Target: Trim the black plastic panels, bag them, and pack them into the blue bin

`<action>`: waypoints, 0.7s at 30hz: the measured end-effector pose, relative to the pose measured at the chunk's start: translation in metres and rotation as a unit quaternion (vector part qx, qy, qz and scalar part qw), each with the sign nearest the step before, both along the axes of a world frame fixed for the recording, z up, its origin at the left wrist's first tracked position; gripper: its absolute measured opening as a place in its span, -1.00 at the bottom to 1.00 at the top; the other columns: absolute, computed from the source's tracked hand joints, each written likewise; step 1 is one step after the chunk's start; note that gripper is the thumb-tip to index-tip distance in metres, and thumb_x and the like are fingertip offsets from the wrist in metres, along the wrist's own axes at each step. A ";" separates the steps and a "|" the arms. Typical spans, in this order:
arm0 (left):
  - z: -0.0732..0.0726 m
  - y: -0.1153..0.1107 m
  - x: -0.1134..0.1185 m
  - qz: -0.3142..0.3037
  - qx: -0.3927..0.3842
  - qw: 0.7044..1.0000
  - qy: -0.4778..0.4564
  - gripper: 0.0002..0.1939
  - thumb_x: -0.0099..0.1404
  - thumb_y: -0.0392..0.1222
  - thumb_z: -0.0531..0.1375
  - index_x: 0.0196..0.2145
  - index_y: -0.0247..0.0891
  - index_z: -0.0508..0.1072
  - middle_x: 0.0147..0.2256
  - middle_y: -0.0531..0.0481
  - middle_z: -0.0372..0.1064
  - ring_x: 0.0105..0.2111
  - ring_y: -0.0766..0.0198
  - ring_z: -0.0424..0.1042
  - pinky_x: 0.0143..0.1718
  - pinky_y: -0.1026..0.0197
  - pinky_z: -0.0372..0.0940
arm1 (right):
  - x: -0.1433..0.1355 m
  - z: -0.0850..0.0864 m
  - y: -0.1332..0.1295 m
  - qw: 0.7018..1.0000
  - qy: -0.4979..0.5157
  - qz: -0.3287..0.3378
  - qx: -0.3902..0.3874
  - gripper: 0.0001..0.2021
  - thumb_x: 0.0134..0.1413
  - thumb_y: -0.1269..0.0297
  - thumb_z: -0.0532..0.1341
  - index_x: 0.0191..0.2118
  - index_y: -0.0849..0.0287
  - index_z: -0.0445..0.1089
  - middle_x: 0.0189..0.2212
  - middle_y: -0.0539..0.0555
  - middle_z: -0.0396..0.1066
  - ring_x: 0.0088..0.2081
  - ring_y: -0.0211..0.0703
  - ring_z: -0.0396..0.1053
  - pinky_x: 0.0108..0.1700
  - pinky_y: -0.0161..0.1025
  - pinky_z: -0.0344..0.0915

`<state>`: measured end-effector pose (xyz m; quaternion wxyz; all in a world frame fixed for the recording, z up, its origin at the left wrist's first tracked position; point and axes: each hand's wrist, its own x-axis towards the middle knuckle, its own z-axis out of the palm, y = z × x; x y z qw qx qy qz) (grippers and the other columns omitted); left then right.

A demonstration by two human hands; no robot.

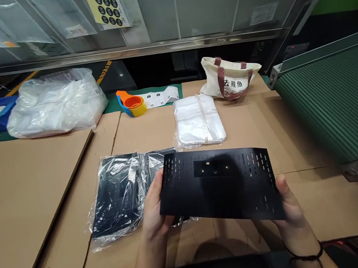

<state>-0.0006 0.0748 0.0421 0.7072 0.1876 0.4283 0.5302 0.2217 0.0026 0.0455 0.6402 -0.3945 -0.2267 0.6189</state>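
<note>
Black panel [222,193] hangs, in my remote view, above the cardboard [311,207], its long axis crosswise between my hands, left hand [153,207] holding the left end, right hand [290,204] the right, fingers around both edges, neither nearer.

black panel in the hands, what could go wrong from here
The black panel is held near its two ends by the left hand and right hand, so it might slip or tilt if one grip loosens.

In this view its left end overlaps the clear plastic bags; if lowered there, a corner could snag the film.

The dark cord on the right wrist has a loose end that might catch on something.
</note>
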 end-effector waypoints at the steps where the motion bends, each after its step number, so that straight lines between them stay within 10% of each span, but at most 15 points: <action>1: -0.001 0.000 -0.002 0.000 0.020 1.000 0.018 -0.68 0.12 0.03 0.35 -0.29 -0.28 0.55 -0.34 0.03 0.54 -0.39 0.36 0.48 -0.30 0.39 0.40 | 0.001 -0.001 -0.001 1.000 -0.011 -0.006 -0.006 -0.64 -0.09 -0.15 0.33 -0.34 0.04 0.59 -0.49 0.05 0.57 -0.36 0.00 0.56 -0.04 -0.02 0.44; 7: -0.005 0.001 -0.012 0.003 0.080 0.982 0.171 -0.64 0.05 0.10 0.37 -0.40 -0.28 0.52 -0.52 0.07 0.40 -0.49 0.34 0.36 -0.50 0.37 0.28 | 0.005 -0.002 -0.004 0.992 -0.125 0.021 -0.008 -0.71 0.00 0.00 0.32 -0.27 0.10 0.56 -0.39 0.08 0.58 -0.28 0.01 0.56 -0.12 -0.07 0.48; 13: -0.011 -0.007 -0.014 0.071 0.228 0.877 0.417 -0.65 0.27 0.09 0.18 -0.18 -0.20 0.57 -0.19 -0.05 0.46 -0.13 0.14 0.38 -0.02 0.17 0.26 | 0.005 -0.004 -0.008 0.914 -0.385 0.036 0.122 -0.74 0.17 0.31 0.23 -0.02 -0.04 0.45 -0.12 0.01 0.54 -0.11 -0.11 0.51 -0.05 -0.20 0.45; 18: -0.012 -0.019 -0.003 0.080 0.277 0.918 0.271 -0.52 0.37 0.08 0.03 0.12 -0.17 0.38 0.12 -0.08 0.33 0.15 0.08 0.27 0.21 0.08 0.11 | 0.001 -0.007 -0.009 0.757 -0.603 -0.058 0.247 -0.38 0.18 0.44 0.15 0.30 -0.15 0.06 0.21 0.01 0.25 0.29 0.04 0.08 0.27 0.18 0.09; 21: -0.009 -0.024 0.008 0.116 0.296 0.924 0.213 -0.56 0.30 -0.12 0.15 0.12 -0.18 0.39 0.16 -0.06 0.30 0.23 0.08 0.17 0.27 0.09 0.06 | -0.002 -0.012 -0.008 0.744 -0.638 -0.081 0.181 -0.23 0.19 0.33 0.16 0.39 -0.13 -0.26 0.39 0.01 -0.21 0.37 0.15 -0.22 0.30 0.31 -0.09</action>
